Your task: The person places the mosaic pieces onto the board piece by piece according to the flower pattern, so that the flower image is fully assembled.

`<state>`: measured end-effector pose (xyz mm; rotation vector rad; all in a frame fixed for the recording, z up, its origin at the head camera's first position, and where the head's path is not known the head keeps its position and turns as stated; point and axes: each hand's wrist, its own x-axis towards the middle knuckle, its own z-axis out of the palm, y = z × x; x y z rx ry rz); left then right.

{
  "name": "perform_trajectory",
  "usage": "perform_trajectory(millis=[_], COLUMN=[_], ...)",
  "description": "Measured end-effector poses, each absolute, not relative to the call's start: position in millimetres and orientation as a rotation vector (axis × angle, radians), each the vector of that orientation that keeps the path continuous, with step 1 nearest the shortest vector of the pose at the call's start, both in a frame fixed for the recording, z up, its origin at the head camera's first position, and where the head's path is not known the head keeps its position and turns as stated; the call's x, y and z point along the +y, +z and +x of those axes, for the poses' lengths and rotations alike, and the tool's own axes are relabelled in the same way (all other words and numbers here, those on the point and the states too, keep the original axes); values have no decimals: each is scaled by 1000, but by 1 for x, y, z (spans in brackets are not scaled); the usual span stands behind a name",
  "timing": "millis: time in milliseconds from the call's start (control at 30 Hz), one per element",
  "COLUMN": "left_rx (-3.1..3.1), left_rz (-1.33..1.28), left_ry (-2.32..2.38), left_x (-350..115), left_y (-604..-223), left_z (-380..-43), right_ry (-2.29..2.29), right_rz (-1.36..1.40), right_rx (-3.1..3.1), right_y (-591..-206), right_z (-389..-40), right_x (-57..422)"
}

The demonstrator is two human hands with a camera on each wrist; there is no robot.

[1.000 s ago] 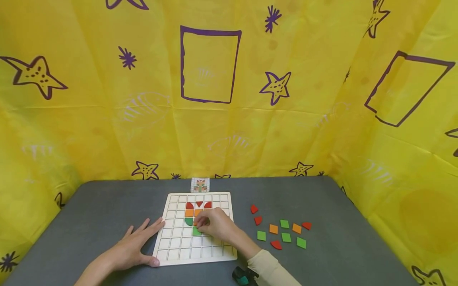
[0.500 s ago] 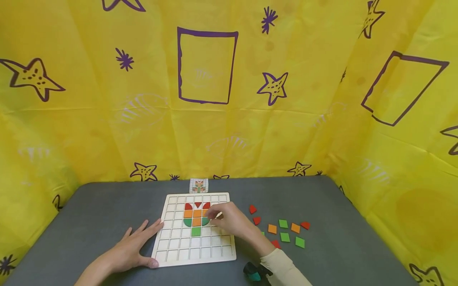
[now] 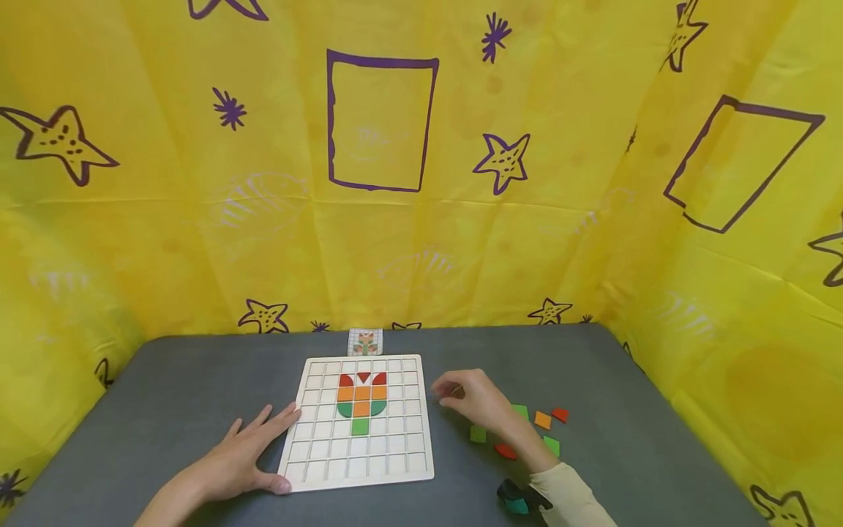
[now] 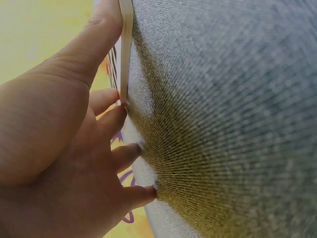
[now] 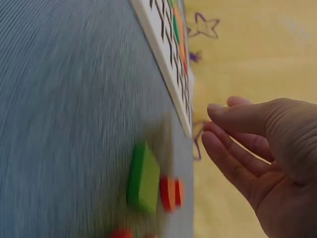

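A white gridded board [image 3: 395,465] lies on the table, bearing a tulip-like pattern: red pieces on top, orange squares [image 3: 361,394], dark green rounded pieces [image 3: 378,408] and a light green square [image 3: 360,427]. My left hand [image 3: 240,457] spreads its fingers along the board's left side, the thumb at the near corner; in the left wrist view the thumb and two fingers touch the board's edge [image 4: 127,54]. To the right of the board, my right hand [image 3: 477,401] hovers near the loose tiles, fingers loosely bent. Nothing shows between its fingertips in the right wrist view.
Loose green, orange [image 3: 543,420] and red tiles [image 3: 560,415] lie on the right, partly hidden by the right arm. A small pattern card [image 3: 365,342] sits behind the board. Yellow printed cloth [image 3: 382,241] hangs around the grey table [image 3: 217,366].
My right hand has left the board and moved right toward the loose tiles. An orange square and a right-hand dark green piece are now uncovered on the board. The left hand stays put.
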<state>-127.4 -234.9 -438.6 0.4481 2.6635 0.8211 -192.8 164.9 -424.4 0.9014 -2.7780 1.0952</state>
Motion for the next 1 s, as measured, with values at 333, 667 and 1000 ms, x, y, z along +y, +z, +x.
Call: perform_trajectory(millis=[333,667,1000], left_rx=[2677,2673,2675], left_rz=[477,459,474], left_ry=[829,800,810], left_x=[-234,-232,-234], left_y=[-437,-437,-437], left_z=[-126,-128,-127], right_ry=[1059,1004,944], right_rz=[794,622,525], right_rx=[-2810,-2837,-2861], right_y=[-416,-422,-429], right_z=[-198,-190,-175], right_x=[234,305,343])
